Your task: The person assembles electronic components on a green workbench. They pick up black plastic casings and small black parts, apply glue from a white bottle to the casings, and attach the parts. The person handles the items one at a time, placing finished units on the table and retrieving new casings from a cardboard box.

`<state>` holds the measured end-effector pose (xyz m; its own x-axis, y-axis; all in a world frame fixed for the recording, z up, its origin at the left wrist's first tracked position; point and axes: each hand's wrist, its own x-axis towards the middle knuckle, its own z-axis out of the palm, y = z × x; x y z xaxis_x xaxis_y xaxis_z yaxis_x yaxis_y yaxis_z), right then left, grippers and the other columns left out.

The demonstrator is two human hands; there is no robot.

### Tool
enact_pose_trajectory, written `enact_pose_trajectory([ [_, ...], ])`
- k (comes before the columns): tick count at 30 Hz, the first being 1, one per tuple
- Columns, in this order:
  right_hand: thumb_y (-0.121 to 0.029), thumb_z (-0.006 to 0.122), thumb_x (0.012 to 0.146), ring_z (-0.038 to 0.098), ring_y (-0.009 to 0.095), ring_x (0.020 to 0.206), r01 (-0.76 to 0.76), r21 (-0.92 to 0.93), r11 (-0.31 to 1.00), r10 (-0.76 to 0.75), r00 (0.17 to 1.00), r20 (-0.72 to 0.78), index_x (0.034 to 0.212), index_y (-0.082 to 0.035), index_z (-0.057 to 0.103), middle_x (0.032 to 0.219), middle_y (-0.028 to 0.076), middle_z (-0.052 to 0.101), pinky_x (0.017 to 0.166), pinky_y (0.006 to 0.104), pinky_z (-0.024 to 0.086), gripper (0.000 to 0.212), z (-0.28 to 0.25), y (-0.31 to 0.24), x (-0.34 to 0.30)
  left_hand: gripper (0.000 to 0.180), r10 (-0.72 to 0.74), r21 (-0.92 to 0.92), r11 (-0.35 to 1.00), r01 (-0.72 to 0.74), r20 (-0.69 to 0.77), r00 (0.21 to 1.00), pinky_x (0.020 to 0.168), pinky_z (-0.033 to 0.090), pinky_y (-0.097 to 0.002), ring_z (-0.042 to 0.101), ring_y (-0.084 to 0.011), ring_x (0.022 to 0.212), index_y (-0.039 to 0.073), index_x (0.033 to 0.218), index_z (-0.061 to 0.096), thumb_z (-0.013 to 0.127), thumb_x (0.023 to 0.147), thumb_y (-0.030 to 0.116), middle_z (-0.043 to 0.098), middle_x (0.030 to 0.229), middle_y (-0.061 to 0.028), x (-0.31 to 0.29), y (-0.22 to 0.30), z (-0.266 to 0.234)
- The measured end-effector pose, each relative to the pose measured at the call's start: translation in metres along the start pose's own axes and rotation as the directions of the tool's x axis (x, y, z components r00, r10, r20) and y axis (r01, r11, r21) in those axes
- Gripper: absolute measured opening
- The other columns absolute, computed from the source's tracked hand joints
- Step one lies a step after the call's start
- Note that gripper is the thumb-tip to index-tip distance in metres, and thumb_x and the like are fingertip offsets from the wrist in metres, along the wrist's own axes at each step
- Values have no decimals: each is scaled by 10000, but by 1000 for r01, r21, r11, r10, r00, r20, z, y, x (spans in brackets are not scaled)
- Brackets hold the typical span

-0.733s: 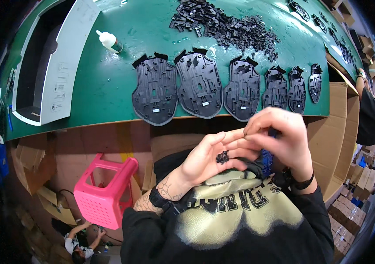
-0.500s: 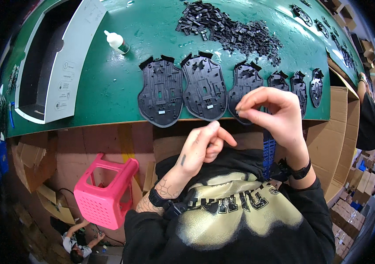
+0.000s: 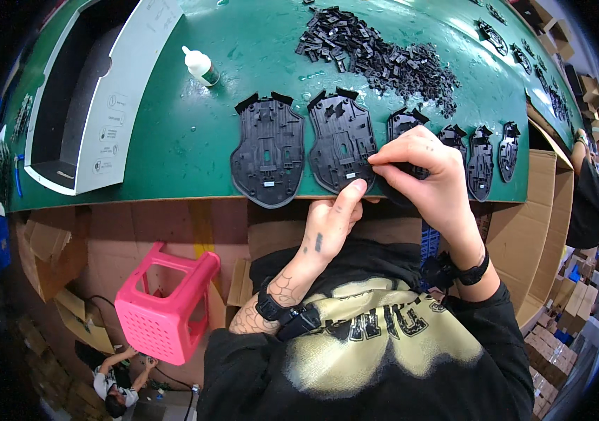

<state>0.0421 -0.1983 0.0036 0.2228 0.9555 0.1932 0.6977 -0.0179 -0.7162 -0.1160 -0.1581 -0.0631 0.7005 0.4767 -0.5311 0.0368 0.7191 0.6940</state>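
Black moulded plastic shells lie in a row along the table's front edge, ribbed inner sides up. My left hand (image 3: 334, 217) grips the near rim of the second shell (image 3: 341, 140) from the left, thumb on top, its other fingers curled and partly hidden below. My right hand (image 3: 422, 172) is pinched, thumb against forefinger, at that shell's lower right edge; anything between the fingertips is too small to make out. Left of it lies another shell (image 3: 268, 151), untouched. My right hand partly covers a third shell (image 3: 403, 123).
A heap of small black plastic parts (image 3: 377, 56) lies at the back of the green table (image 3: 194, 161). A white dropper bottle (image 3: 201, 67) and a long open box (image 3: 103, 105) stand left. Below are a pink stool (image 3: 162, 309) and a crouching person (image 3: 117, 389); a carton (image 3: 524, 238) stands right.
My right hand has moved left and slightly up to the second shell's edge. My left hand has shifted right, its thumb now on the near rim. The view has shifted slightly.
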Motion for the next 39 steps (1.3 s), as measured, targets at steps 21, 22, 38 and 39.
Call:
enact_pose_trajectory([
  [21, -54, 681, 717, 567, 261, 829, -38, -158, 987, 49, 996, 69, 771, -43, 665, 785, 75, 604, 753, 357, 471, 58, -1, -12, 6, 424, 21, -29, 999, -20, 12, 1000, 424, 155, -208, 224, -18, 461, 22, 892, 638, 486, 934, 415, 334, 575, 82, 0, -1, -1],
  [22, -57, 679, 718, 567, 264, 832, -26, -169, 985, 42, 995, 92, 772, -42, 666, 786, 76, 605, 759, 359, 470, 58, -1, -13, 8, 428, 14, -12, 1000, -14, 12, 1000, 424, 155, -209, 226, -19, 461, 21, 889, 639, 485, 935, 418, 335, 574, 82, 0, -1, -2],
  [38, -22, 662, 776, 602, 68, 717, -329, 302, 895, 289, 942, 169, 857, 3, 692, 787, 24, 674, 670, 222, 485, 90, -21, -14, 7, 371, 12, -46, 999, -13, -23, 1000, 428, 168, -223, 250, -21, 468, 176, 662, 400, 540, 930, 391, 330, 570, 90, -3, 2, 0],
  [39, -22, 670, 776, 596, 61, 722, -361, 358, 861, 306, 930, 202, 854, 5, 695, 790, 18, 673, 673, 219, 482, 86, -23, -13, 5, 358, -20, -28, 999, 20, -17, 1000, 428, 170, -224, 253, -23, 465, 169, 677, 414, 531, 933, 390, 331, 568, 89, -3, 2, 0],
])
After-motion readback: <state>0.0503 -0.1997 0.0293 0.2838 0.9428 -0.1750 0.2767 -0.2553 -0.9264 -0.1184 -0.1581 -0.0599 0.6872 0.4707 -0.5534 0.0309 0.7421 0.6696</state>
